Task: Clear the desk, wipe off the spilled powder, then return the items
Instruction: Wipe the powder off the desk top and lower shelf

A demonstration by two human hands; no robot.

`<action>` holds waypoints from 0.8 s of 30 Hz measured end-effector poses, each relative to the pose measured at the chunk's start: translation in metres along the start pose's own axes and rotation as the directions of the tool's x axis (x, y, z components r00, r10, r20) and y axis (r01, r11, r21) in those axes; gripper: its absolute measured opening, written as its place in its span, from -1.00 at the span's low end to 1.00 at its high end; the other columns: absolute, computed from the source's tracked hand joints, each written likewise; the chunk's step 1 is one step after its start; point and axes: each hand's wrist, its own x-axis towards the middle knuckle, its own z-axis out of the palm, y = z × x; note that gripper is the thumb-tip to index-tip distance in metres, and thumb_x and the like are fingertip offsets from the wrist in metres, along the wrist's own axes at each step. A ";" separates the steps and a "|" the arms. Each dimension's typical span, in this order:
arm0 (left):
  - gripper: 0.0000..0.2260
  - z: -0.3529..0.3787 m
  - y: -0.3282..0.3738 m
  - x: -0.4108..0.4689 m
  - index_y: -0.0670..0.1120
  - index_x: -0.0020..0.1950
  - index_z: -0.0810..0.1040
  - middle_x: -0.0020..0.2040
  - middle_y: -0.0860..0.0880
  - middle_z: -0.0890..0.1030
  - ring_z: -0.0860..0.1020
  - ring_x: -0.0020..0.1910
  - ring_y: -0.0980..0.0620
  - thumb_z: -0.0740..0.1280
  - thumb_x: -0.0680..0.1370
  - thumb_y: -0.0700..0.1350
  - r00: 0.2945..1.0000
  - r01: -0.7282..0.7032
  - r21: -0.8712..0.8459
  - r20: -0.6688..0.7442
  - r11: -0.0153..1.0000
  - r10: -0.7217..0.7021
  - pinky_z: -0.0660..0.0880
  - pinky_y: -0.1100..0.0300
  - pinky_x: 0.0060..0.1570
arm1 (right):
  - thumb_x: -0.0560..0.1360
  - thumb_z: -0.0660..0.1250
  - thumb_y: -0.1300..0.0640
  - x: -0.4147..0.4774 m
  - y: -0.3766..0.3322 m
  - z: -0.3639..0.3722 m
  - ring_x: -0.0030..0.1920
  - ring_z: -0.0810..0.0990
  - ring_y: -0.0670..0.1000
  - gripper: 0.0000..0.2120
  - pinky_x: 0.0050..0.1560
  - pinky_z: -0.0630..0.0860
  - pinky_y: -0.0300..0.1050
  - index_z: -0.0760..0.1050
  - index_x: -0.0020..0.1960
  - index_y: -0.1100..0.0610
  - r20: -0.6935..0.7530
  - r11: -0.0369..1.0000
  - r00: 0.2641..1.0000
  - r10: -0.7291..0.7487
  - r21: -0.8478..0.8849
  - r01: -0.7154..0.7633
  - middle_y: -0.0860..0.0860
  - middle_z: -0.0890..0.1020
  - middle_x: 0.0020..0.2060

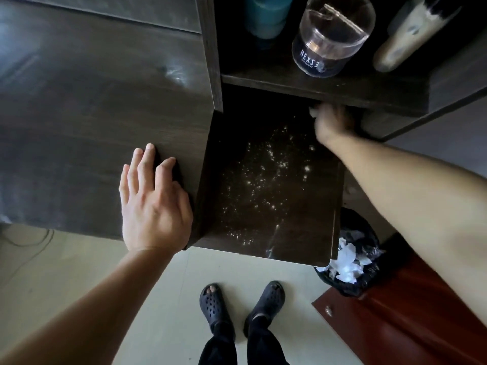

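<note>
Head view: the right hand reaches to the back of the lower counter step, just under the shelf. Its fingers are curled round a small white wad (blurred and in shadow, so little more can be told). The left hand lies flat with its fingers spread and straight on the higher counter, at its right edge. The spilled powder is scattered in white specks over the lower step, between the two hands. On the shelf stand a clear jar, a teal container and a beige brush-like thing. Below the right forearm, a black-lined bin holds crumpled white paper.
</note>
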 end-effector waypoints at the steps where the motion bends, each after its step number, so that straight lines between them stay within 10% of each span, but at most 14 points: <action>1: -0.63 0.000 0.000 0.000 -0.24 0.28 0.45 0.43 -0.29 0.33 0.21 0.46 -0.27 0.11 0.52 -0.14 1.000 0.002 0.001 -0.004 1.000 -0.002 0.11 -0.16 0.45 | 0.63 0.01 0.17 0.010 0.002 0.008 0.39 0.28 0.23 -0.63 0.38 0.17 0.05 0.33 0.39 0.23 0.000 0.999 1.000 0.020 -0.027 -0.020 0.24 0.34 0.39; 9: -0.64 0.001 0.001 0.000 -0.23 0.28 0.46 0.43 -0.28 0.34 0.23 0.45 -0.26 0.12 0.54 -0.15 1.000 0.011 0.001 -0.014 1.000 -0.011 0.12 -0.15 0.45 | 0.40 0.22 0.42 -0.086 0.015 0.036 0.16 0.44 0.28 -0.63 0.06 0.43 0.05 0.52 0.12 0.13 -0.098 0.979 0.989 -0.113 0.157 0.128 0.21 0.47 0.15; 14: -0.65 0.001 0.002 0.000 -0.23 0.27 0.45 0.42 -0.27 0.34 0.23 0.46 -0.26 0.13 0.53 -0.15 1.000 0.017 -0.011 -0.025 1.000 -0.017 0.12 -0.15 0.44 | 0.39 0.28 0.46 -0.161 0.029 0.033 -0.08 0.52 0.18 -0.74 -0.09 0.44 -0.03 0.63 -0.10 0.19 0.170 0.874 0.877 -0.450 0.283 0.394 0.10 0.55 -0.12; 19: -0.65 0.001 0.001 0.000 -0.23 0.27 0.45 0.42 -0.26 0.35 0.23 0.45 -0.26 0.13 0.53 -0.16 1.000 0.009 0.001 -0.030 1.000 -0.008 0.14 -0.15 0.44 | 0.49 0.22 0.37 -0.089 0.021 0.022 -0.04 0.53 0.22 -0.78 -0.09 0.41 -0.07 0.58 0.03 0.21 -0.081 0.965 0.996 -0.036 0.258 0.056 0.19 0.52 -0.03; 24: -0.64 0.001 0.000 0.000 -0.23 0.28 0.44 0.43 -0.26 0.34 0.22 0.46 -0.25 0.13 0.53 -0.16 1.000 0.011 -0.005 -0.021 1.000 -0.012 0.13 -0.15 0.44 | 0.42 0.30 0.42 -0.187 0.016 0.062 -0.06 0.47 0.12 -0.67 -0.08 0.45 -0.03 0.61 0.03 0.06 -0.059 0.931 0.980 -0.189 0.306 0.198 0.07 0.51 -0.10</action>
